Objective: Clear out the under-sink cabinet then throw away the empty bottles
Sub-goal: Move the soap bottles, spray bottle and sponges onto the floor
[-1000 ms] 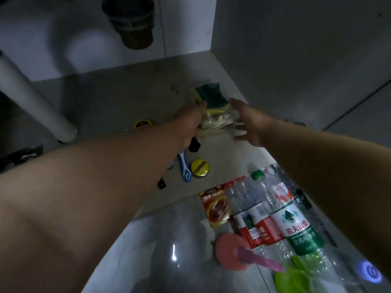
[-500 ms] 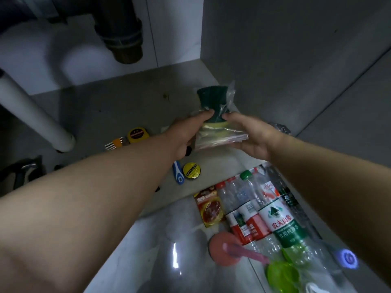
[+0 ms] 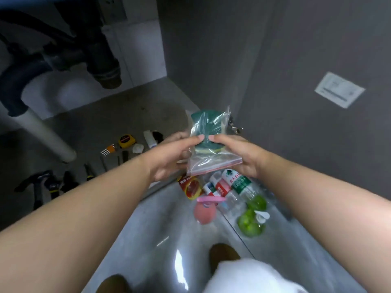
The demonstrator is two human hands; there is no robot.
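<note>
Bottles (image 3: 239, 183) on floor (image 3: 148, 229), partly behind sponge bag (image 3: 211, 162), tape measure (image 3: 126, 141) in cabinet (image 3: 105, 115)

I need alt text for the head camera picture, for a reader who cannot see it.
A left hand and a right hand hold up a clear zip bag with green sponges at an under-sink cabinet. Plastic bottles lie on the floor beneath; a yellow tape measure sits inside the cabinet.
</note>
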